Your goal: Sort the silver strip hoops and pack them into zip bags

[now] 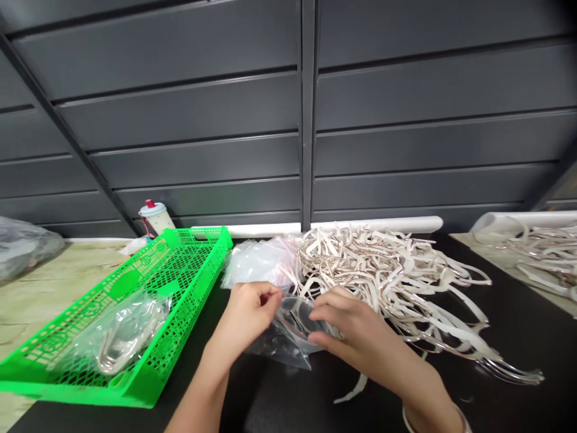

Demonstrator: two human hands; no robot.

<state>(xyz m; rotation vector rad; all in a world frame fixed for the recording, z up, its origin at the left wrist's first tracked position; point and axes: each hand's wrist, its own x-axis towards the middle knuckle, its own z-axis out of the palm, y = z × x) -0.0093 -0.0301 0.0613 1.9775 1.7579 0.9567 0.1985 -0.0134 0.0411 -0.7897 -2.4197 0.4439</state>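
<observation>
My left hand (253, 308) is closed in a pinch at the rim of a clear plastic bag (288, 349). My right hand (349, 322) curves over the bag's mouth from the other side, thumb and fingers around a coiled pale strap (327, 328) that is partly inside the bag; its palm hides how firmly it grips. Behind both hands lies a stack of flat clear zip bags (259, 261). A large tangled heap of white and shiny metallic straps (383, 270) spreads beyond my right hand.
On the left stands a green plastic basket (180, 337) with a bagged strap (128, 337) in it. A lidded cup (156, 218) is behind it. White rolls (378, 224) lie along the grey panelled wall (216, 114). More straps (550, 255) lie at far right.
</observation>
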